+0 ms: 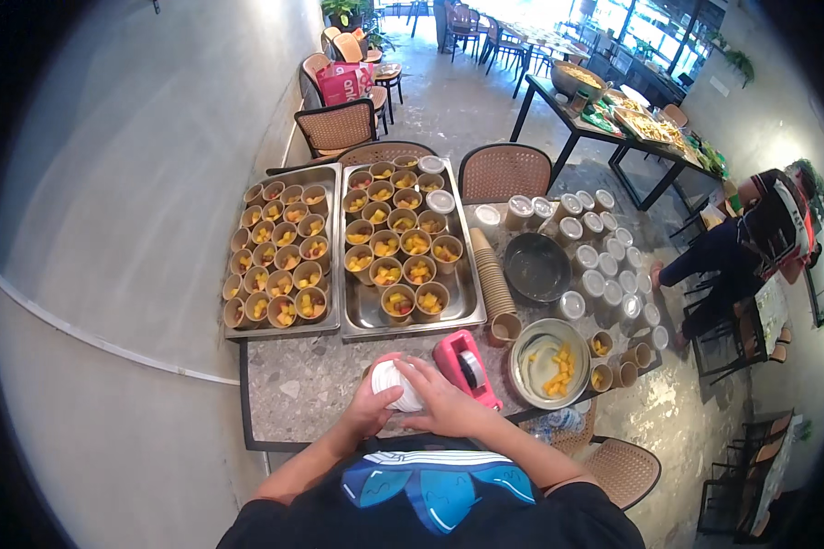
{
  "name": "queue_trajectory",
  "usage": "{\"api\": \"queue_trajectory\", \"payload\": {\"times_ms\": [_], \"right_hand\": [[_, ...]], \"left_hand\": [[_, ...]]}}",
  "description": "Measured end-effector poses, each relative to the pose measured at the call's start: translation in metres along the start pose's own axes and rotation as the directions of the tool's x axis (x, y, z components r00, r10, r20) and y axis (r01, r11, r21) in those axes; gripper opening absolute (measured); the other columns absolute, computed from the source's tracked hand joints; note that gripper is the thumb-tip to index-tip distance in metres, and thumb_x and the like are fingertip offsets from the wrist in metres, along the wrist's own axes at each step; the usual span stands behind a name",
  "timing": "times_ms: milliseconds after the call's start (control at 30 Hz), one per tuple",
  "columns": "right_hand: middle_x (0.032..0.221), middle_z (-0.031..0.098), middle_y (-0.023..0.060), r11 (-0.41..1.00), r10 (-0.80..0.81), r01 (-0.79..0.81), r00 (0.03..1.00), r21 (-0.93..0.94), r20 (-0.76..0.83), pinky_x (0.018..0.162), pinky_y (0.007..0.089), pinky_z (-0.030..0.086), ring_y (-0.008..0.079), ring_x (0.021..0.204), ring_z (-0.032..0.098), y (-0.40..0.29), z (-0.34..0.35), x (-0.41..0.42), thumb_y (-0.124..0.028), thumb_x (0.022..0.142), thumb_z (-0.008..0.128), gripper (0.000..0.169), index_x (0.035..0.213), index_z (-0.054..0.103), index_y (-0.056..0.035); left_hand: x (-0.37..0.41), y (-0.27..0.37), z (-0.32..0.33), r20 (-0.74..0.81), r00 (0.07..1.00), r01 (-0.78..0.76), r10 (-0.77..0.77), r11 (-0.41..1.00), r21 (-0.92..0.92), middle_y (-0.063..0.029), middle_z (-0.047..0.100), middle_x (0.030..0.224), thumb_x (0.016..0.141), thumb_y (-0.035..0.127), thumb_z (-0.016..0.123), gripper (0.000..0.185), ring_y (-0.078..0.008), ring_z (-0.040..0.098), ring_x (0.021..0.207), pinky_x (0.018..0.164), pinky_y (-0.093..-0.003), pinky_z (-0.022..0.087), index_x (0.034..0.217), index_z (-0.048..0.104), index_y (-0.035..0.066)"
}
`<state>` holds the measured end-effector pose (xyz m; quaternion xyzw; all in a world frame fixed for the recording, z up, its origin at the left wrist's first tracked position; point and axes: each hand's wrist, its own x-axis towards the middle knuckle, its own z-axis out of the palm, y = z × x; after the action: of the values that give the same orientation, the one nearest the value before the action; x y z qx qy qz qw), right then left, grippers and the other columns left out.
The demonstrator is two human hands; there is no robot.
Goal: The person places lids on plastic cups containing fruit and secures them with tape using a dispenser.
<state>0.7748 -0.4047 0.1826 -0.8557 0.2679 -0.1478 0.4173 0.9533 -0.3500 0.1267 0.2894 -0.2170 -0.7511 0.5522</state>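
Note:
A stack of white plastic lids [388,381] is between my hands, low over the near part of the terrazzo table [281,405]. My left hand [369,406] grips the stack from the left, thumb across its front. My right hand [445,403] rests its fingers on the stack's right side. Just beyond my right hand stands a pink tape dispenser [446,355] with a roll of tape. Two steel trays sit farther back: the left tray [331,274] and the right tray [468,288] hold several paper cups of cut fruit [386,273], a few of them lidded.
Right of the trays lie a stack of nested paper cups [493,274], a dark round pan [537,267] and a bowl with yellow fruit pieces [522,367]. Several lidded cups [592,283] crowd the table's right side. Chairs [505,171] border the table. A person [748,240] bends over at the right.

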Motion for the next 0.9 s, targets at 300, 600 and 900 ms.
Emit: {"api": "queue_trajectory", "payload": {"times_ms": [300, 600, 900], "right_hand": [[0.129, 0.048, 0.0195, 0.999, -0.018, 0.023, 0.993, 0.041, -0.120, 0.096, 0.0435, 0.042, 0.0383, 0.117, 0.048, -0.029, 0.044, 0.028, -0.028, 0.069, 0.079, 0.081, 0.136, 0.038, -0.0100], [0.118, 0.056, 0.0185, 0.986, -0.164, 0.163, 0.983, -0.022, -0.084, 0.091, 0.0448, 0.044, 0.0392, 0.110, 0.052, -0.047, 0.091, 0.069, -0.028, 0.063, 0.082, 0.081, 0.133, 0.043, -0.0170], [0.116, 0.060, 0.0165, 0.990, 0.006, -0.023, 0.993, 0.139, 0.121, 0.081, 0.0408, 0.052, 0.0340, 0.098, 0.061, -0.050, 0.102, 0.077, -0.020, 0.065, 0.082, 0.081, 0.135, 0.042, -0.0195]], "left_hand": [[-0.039, 0.012, -0.048, 0.028, 0.998, -0.050, 0.049, 0.998, 0.047, -0.0079, 0.048, 0.125, 0.080, 0.009, 0.071, 0.068, -0.0226, 0.050, 0.116, 0.098, -0.0381, 0.043, 0.136, 0.032, 0.012], [-0.087, 0.039, -0.085, -0.006, 0.997, -0.072, 0.072, 0.997, 0.016, -0.0108, 0.045, 0.131, 0.075, 0.018, 0.076, 0.080, -0.0288, 0.046, 0.123, 0.100, -0.0431, 0.044, 0.139, 0.028, 0.010], [-0.105, 0.038, -0.100, -0.030, 0.994, -0.105, 0.104, 0.994, -0.029, -0.0131, 0.045, 0.130, 0.074, 0.020, 0.076, 0.079, -0.0316, 0.048, 0.120, 0.099, -0.0449, 0.044, 0.137, 0.030, 0.008]]}}
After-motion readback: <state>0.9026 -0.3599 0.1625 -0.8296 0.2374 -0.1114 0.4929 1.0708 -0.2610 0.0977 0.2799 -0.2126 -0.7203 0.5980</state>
